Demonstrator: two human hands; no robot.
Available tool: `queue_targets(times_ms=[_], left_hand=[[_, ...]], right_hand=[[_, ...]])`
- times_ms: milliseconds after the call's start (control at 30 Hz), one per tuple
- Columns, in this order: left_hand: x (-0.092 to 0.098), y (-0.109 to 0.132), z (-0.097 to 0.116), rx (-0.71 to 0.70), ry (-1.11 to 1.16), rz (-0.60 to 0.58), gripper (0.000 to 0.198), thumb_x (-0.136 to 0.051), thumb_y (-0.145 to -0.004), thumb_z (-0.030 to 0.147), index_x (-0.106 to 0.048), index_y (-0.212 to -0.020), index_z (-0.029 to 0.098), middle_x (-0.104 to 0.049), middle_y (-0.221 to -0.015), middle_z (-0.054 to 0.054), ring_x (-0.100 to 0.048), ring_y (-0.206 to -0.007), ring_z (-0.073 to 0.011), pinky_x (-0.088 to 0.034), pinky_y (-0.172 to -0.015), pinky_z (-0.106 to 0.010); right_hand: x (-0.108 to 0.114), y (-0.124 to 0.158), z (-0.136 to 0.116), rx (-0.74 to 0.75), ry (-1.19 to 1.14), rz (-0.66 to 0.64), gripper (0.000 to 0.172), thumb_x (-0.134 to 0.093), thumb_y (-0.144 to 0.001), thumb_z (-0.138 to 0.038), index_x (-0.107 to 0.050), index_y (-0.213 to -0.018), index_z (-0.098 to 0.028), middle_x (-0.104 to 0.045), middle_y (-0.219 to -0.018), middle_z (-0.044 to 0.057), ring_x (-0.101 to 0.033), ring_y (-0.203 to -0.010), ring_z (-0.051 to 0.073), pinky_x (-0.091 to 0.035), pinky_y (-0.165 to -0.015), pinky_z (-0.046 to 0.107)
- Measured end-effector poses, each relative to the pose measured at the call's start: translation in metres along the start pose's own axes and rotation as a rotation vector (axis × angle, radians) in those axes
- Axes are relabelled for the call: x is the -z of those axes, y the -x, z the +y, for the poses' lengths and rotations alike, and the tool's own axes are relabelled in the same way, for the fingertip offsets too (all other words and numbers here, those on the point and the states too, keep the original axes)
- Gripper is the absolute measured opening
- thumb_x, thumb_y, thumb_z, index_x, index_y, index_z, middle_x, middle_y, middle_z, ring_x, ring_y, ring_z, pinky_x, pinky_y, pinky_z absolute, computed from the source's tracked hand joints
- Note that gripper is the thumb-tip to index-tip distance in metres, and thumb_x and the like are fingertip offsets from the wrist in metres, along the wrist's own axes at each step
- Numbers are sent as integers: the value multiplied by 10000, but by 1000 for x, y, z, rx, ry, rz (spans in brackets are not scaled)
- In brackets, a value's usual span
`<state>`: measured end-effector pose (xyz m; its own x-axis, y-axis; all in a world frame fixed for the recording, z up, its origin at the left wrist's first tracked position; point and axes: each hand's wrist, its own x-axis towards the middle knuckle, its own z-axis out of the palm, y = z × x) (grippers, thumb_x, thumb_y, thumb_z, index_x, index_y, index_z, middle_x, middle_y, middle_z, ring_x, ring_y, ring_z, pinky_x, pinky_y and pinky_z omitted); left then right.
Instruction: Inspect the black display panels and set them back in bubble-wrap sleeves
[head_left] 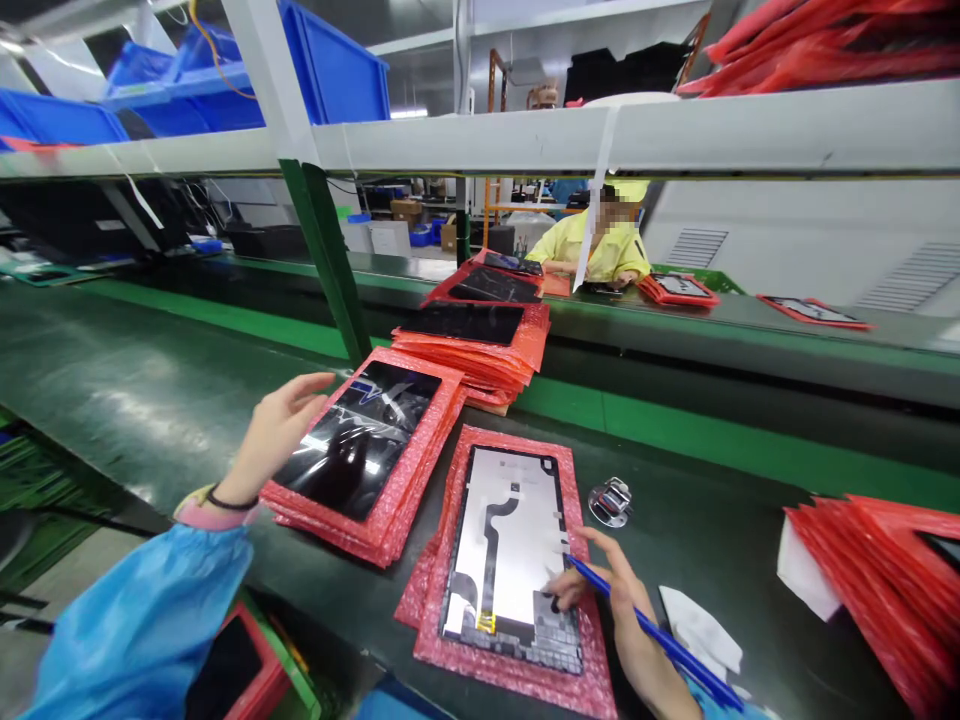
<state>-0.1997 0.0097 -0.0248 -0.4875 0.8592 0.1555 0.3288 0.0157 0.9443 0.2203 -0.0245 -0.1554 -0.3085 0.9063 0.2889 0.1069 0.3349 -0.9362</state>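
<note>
My left hand (279, 432) has its fingers stretched out at the left edge of a glossy black screen panel (367, 440); I cannot tell whether they touch it. That panel lies face up on a stack of red bubble-wrap sheets (409, 500). In my right hand (626, 610) is a long blue pen-like stick (660, 635), slanting across the fingers. The fingertips rest low on the right side of another panel (517, 540), turned back side up, silver with a dark curved strip and a yellow patch (486, 622). Red bubble wrap (442, 640) lies beneath it.
A small round dish (611, 502) and crumpled white paper (697, 630) lie right of the panel. More wrapped screens (480, 345) are piled behind, and a red stack (877, 570) stands far right. A green post (326, 260) rises at left. A co-worker (592, 245) sits across the bench.
</note>
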Motion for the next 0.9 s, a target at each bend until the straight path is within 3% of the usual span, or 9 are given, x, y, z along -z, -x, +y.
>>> queue_targets(times_ms=[67,133,167,233,333,433,633,900], left_hand=[[-29,29,4,-13,122,-215,311,-741,-705,281,-692,-1003,205,-723,-966,-41,-647,-980,-244,-467,-952,-337],[-61,61,1,214,324,-531,340,-762,-677,257,-695,-997,162,-723,-916,-66,-660,-839,-217,-499,-863,-350],[-77,76,-3,373,406,-627,363,-775,-648,228,-700,-994,146,-721,-904,-79,-657,-834,-212,-498,-850,-350],[-101,101,-12,505,430,-694,364,-777,-618,200,-706,-965,117,-716,-925,-110,-657,-835,-212,-502,-834,-359],[-116,118,-26,609,436,-690,379,-772,-583,150,-698,-953,114,-699,-990,-123,-654,-872,-211,-494,-862,-369],[-116,117,-35,647,456,-653,396,-760,-579,121,-687,-969,124,-687,-1014,-109,-642,-924,-206,-471,-914,-359],[-115,110,-39,668,500,-615,404,-725,-596,77,-676,-994,125,-694,-1009,-103,-605,-1059,-221,-410,-1008,-349],[-121,110,-35,722,566,-558,329,-663,-620,30,-653,-934,125,-684,-969,-97,-640,-907,-171,-454,-901,-319]], right_hand=[[-5,-2,-3,-114,-29,28,459,-282,-948,-614,-550,-979,-243,-708,-692,39,-669,-570,197,-556,-558,296],[-9,-3,-4,-166,38,53,370,-423,-937,-538,-560,-785,-229,-667,-638,23,-631,-556,175,-510,-534,261],[-10,-4,-5,-182,72,61,336,-494,-916,-498,-569,-740,-222,-655,-622,18,-615,-546,168,-488,-521,251],[-13,-5,-4,-206,142,79,292,-603,-850,-450,-581,-679,-215,-629,-587,6,-580,-521,160,-443,-497,243],[-18,-5,-5,-197,250,93,328,-669,-769,-398,-505,-550,-218,-532,-505,-25,-497,-478,140,-378,-484,241],[-23,-6,-7,-170,322,76,371,-609,-779,-369,-411,-502,-223,-435,-467,-46,-425,-454,120,-347,-498,245],[-27,-8,-11,-179,384,-1,337,-598,-795,-361,-425,-544,-219,-461,-498,-48,-445,-474,121,-329,-517,247],[-28,-8,-1,-212,344,2,357,-579,-765,-394,-364,-533,-228,-395,-488,-51,-394,-461,123,-306,-519,260]])
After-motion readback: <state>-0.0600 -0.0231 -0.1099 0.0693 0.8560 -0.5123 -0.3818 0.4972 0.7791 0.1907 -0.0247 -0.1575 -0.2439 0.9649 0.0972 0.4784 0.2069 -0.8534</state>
